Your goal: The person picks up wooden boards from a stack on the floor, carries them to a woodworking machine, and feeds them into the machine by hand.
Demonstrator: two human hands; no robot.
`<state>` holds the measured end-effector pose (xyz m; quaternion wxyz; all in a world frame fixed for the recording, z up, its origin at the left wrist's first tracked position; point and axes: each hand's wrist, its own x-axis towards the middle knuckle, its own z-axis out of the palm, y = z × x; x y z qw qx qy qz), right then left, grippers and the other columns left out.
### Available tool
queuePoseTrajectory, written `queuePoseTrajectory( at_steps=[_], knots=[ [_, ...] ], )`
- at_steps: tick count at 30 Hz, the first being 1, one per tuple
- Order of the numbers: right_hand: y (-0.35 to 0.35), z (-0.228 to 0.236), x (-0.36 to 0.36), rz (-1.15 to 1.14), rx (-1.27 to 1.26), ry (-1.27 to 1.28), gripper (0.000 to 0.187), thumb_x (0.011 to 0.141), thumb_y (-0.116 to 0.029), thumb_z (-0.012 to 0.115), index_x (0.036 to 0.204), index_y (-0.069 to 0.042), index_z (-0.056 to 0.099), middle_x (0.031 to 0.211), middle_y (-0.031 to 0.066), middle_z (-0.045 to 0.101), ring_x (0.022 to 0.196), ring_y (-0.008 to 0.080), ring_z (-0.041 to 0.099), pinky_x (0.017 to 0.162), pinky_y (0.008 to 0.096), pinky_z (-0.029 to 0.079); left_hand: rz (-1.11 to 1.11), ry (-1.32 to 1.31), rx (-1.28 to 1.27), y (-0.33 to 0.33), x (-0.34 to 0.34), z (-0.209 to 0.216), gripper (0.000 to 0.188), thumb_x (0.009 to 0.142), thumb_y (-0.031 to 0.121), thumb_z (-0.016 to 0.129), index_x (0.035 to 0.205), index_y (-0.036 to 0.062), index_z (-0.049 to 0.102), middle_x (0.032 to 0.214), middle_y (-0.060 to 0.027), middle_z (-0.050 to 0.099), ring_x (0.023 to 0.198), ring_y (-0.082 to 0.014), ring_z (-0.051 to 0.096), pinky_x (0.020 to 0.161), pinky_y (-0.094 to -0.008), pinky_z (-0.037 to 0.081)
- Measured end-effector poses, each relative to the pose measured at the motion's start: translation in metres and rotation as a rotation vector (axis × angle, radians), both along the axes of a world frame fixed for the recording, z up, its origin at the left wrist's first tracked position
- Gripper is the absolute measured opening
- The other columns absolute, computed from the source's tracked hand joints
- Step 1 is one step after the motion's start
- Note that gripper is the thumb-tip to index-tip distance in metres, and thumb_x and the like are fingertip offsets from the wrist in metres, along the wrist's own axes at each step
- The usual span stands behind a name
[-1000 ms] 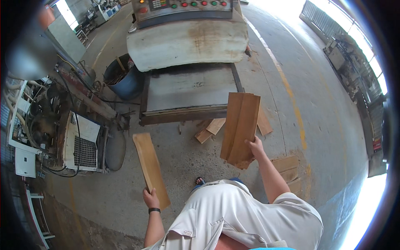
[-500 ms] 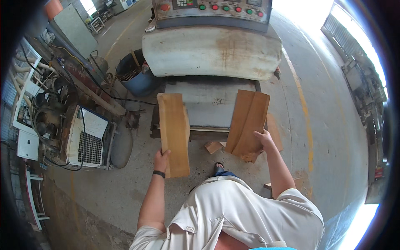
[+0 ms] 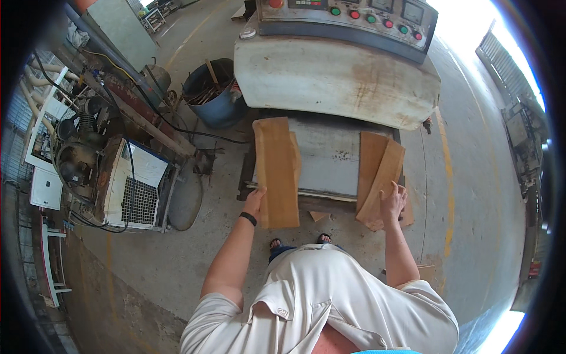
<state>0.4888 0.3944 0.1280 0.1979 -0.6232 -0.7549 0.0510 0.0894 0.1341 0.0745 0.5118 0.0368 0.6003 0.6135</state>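
My left hand (image 3: 254,202), with a black band at the wrist, grips the left edge of a long wooden board (image 3: 279,177). The board's far end lies over the left side of a machine's flat grey bed (image 3: 324,147). Behind its right edge another piece of wood (image 3: 296,154) shows. On the right, my right hand (image 3: 393,205) is closed at the near right edge of a second wooden board (image 3: 383,177), some fingers partly hidden. This board lies slanted over another wooden board (image 3: 370,150) at the bed's right side.
Beyond the bed stands the machine's stained white hood (image 3: 336,79), under a panel of coloured buttons (image 3: 371,19). A blue drum (image 3: 217,106) with scraps is at its left. A compressor-like machine (image 3: 132,183) stands further left. Wood offcuts (image 3: 319,216) lie on the floor near my feet.
The view has shifted, so the machine sits further right. The right-hand upper board has turned, its far end swinging right over the lower one. My right hand has shifted its hold.
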Motion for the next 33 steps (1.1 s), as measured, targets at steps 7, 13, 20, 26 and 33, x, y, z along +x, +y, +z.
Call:
queuePoseTrajectory(
  at_steps=[7, 13, 20, 26, 33],
  knots=[
    [-0.117, -0.041, -0.122, 0.364, -0.605, 0.664, 0.039, 0.089, -0.017, 0.073, 0.124, -0.004, 0.064, 0.111, 0.0141, 0.067, 0.094, 0.0244, 0.067, 0.085, 0.0363, 0.054, 0.036, -0.259, 0.083, 0.002, -0.013, 0.011, 0.042, 0.106, 0.033, 0.047, 0.133, 0.0011, 0.055, 0.131, -0.0119, 0.061, 0.118, -0.0291, 0.059, 0.1, -0.0424, 0.047],
    [-0.177, -0.045, -0.203, 0.419, -0.835, 0.608, 0.053, 0.088, -0.031, 0.074, 0.129, -0.001, 0.059, 0.115, 0.0171, 0.069, 0.102, 0.0259, 0.067, 0.09, 0.0376, 0.052, -0.084, -0.284, 0.074, -0.01, -0.031, 0.0, 0.038, 0.103, 0.032, 0.057, 0.127, 0.0026, 0.06, 0.123, -0.0082, 0.066, 0.114, -0.0265, 0.062, 0.099, -0.0441, 0.047],
    [-0.178, -0.053, -0.21, 0.128, -0.73, 0.49, 0.055, 0.091, -0.042, 0.066, 0.123, 0.002, 0.059, 0.113, 0.0234, 0.069, 0.107, 0.0382, 0.065, 0.092, 0.0448, 0.05, -0.1, -0.127, -0.011, -0.007, -0.026, 0.0, 0.034, 0.097, 0.027, 0.067, 0.121, 0.0026, 0.062, 0.115, -0.0071, 0.069, 0.106, -0.0235, 0.065, 0.094, -0.041, 0.051],
    [-0.16, -0.073, -0.176, -0.02, -0.679, 0.752, 0.04, 0.096, -0.035, 0.063, 0.112, 0.002, 0.065, 0.104, 0.018, 0.071, 0.098, 0.0282, 0.066, 0.088, 0.0385, 0.05, -0.016, -0.032, 0.041, -0.009, -0.023, -0.03, 0.036, 0.099, 0.019, 0.065, 0.127, -0.0015, 0.059, 0.115, -0.0111, 0.067, 0.105, -0.0219, 0.062, 0.094, -0.0372, 0.048],
    [-0.15, -0.069, -0.108, -0.201, -0.414, 0.598, 0.033, 0.097, -0.03, 0.062, 0.108, 0.001, 0.065, 0.098, 0.0165, 0.071, 0.092, 0.0261, 0.067, 0.084, 0.0364, 0.051, -0.013, 0.333, -0.157, 0.005, -0.017, -0.02, 0.035, 0.1, 0.008, 0.058, 0.133, -0.0016, 0.054, 0.12, -0.0134, 0.063, 0.105, -0.0236, 0.062, 0.094, -0.0371, 0.048]
  ],
)
